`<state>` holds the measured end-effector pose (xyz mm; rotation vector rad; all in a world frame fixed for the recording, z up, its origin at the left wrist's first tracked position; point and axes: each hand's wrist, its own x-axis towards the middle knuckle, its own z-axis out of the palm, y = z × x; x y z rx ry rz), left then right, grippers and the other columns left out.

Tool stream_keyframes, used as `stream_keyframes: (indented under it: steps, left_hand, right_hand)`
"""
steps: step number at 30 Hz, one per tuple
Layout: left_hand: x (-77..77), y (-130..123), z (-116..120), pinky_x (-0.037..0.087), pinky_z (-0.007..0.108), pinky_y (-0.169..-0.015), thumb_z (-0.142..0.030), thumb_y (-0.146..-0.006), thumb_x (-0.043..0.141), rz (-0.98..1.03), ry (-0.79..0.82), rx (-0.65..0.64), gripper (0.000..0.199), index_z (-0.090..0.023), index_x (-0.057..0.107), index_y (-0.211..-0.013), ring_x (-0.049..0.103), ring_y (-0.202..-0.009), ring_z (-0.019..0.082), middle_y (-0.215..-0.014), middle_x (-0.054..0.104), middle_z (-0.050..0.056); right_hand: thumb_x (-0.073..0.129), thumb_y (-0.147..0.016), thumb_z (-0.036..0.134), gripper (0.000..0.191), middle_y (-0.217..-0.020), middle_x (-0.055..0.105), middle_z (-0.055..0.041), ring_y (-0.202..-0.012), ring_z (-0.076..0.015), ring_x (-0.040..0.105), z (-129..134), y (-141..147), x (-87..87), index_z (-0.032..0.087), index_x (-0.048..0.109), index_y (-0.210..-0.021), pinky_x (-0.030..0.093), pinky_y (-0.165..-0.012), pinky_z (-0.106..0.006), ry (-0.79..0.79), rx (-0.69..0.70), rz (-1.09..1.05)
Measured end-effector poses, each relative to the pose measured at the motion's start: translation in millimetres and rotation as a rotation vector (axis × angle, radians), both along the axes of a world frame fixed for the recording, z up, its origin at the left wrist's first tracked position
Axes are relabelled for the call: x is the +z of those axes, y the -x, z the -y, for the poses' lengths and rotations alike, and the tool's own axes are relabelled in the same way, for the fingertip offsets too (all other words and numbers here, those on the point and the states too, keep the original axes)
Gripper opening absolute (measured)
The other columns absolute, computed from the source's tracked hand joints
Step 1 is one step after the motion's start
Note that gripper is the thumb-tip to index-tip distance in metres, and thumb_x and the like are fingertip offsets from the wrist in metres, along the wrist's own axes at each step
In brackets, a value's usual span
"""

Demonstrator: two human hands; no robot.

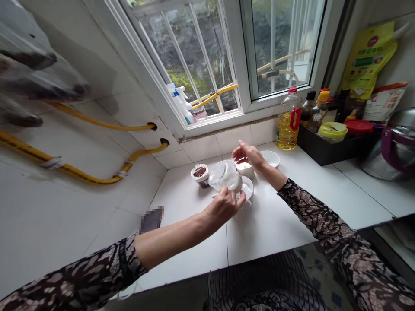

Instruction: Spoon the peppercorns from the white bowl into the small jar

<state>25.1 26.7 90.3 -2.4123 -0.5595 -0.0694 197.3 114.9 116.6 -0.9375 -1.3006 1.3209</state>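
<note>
Clear plastic cup (224, 176) tilts in the left hand (223, 207), fingers wrapped around its lower side, just above a white dish (247, 190) on the surface (269, 224). The right hand (248, 155) hangs open, fingers loosely spread, beside the cup, over a small white pot (245, 169).

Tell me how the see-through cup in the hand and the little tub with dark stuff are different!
The see-through plastic cup is held tilted in the left hand, while the small tub stands upright on the white counter. The cup looks empty, but the tub shows dark filling. The cup is bigger than the tub. Both are small round containers.
</note>
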Motion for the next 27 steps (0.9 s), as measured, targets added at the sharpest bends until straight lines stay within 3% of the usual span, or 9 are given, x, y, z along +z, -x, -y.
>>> stream_keyframes:
  steps: [1,5,8,11,15,18,23,27]
  left_hand:
    - [-0.1,0,-1,0.041,0.031,-0.058,0.005,-0.081,0.05,0.009,0.002,-0.007,0.037,-0.013,0.063,-0.11,0.058,-0.054,0.018,-0.064,0.063,0.004]
    - [-1.7,2,-4,0.039,0.03,-0.055,0.005,-0.08,0.049,-0.018,-0.04,-0.023,0.038,-0.015,0.064,-0.108,0.057,-0.053,0.018,-0.062,0.062,0.004]
    - [-2.4,4,-6,0.04,0.03,-0.056,0.006,-0.08,0.048,-0.029,-0.047,-0.01,0.04,-0.016,0.065,-0.109,0.057,-0.053,0.019,-0.062,0.063,0.004]
    - [-0.9,6,-8,0.041,0.031,-0.057,0.008,-0.079,0.047,-0.015,-0.022,0.012,0.041,-0.015,0.065,-0.107,0.056,-0.051,0.018,-0.061,0.062,0.004]
    - [6.8,10,-6,0.043,0.032,-0.059,0.01,-0.079,0.045,0.029,0.049,0.049,0.045,-0.017,0.065,-0.109,0.058,-0.052,0.018,-0.063,0.063,0.004]
    - [17.1,13,-5,0.043,0.032,-0.06,0.01,-0.08,0.042,0.042,0.086,0.095,0.047,-0.017,0.064,-0.111,0.059,-0.054,0.018,-0.066,0.064,0.004]
    - [37.6,19,-7,0.042,0.031,-0.06,0.012,-0.078,0.037,-0.011,0.095,0.145,0.056,-0.018,0.061,-0.119,0.059,-0.053,0.018,-0.067,0.064,0.003]
    - [48.5,29,-17,0.043,0.031,-0.063,0.001,-0.086,0.038,0.12,0.179,0.208,0.047,-0.021,0.058,-0.123,0.059,-0.054,0.017,-0.071,0.067,0.003]
  right_hand:
    - [0.054,-0.086,0.067,0.056,-0.067,0.066,-0.003,-0.061,-0.012,0.057,1,0,-0.5,0.016,0.064,-0.065,0.044,-0.059,-0.023,-0.006,-0.038,-0.016]
    - [0.053,-0.086,0.068,0.057,-0.067,0.066,-0.0034,-0.062,-0.0126,0.058,5,-1,-2.7,0.016,0.064,-0.064,0.045,-0.06,-0.024,0.05,0.073,-0.016]
    - [0.053,-0.085,0.068,0.057,-0.066,0.065,-0.0024,-0.06,-0.0116,0.056,9,-3,-4.5,0.017,0.063,-0.064,0.045,-0.061,-0.023,0.002,-0.064,-0.071]
    - [0.05,-0.087,0.07,0.06,-0.07,0.068,-0.0052,-0.062,-0.0129,0.058,13,-5,-6.5,0.016,0.066,-0.065,0.046,-0.062,-0.025,0.009,0.114,-0.028]
    - [0.053,-0.087,0.065,0.053,-0.076,0.07,-0.0044,-0.069,-0.0139,0.061,16,-5,-7.7,0.017,0.068,-0.07,0.047,-0.066,-0.025,-0.023,0.025,-0.048]
    - [0.056,-0.088,0.062,0.049,-0.08,0.072,-0.0046,-0.075,-0.0152,0.064,17,-7,-7.3,0.017,0.07,-0.074,0.048,-0.07,-0.026,-0.018,0.14,-0.044]
    - [0.056,-0.09,0.057,0.046,-0.072,0.07,-0.0033,-0.065,-0.0132,0.063,15,-20,-12.8,0.018,0.067,-0.069,0.048,-0.064,-0.025,0.041,-0.106,-0.212]
    - [0.057,-0.089,0.052,0.043,-0.068,0.07,-0.0039,-0.061,-0.0131,0.062,21,-30,-27.4,0.018,0.066,-0.065,0.048,-0.062,-0.025,0.153,-0.213,-0.323]
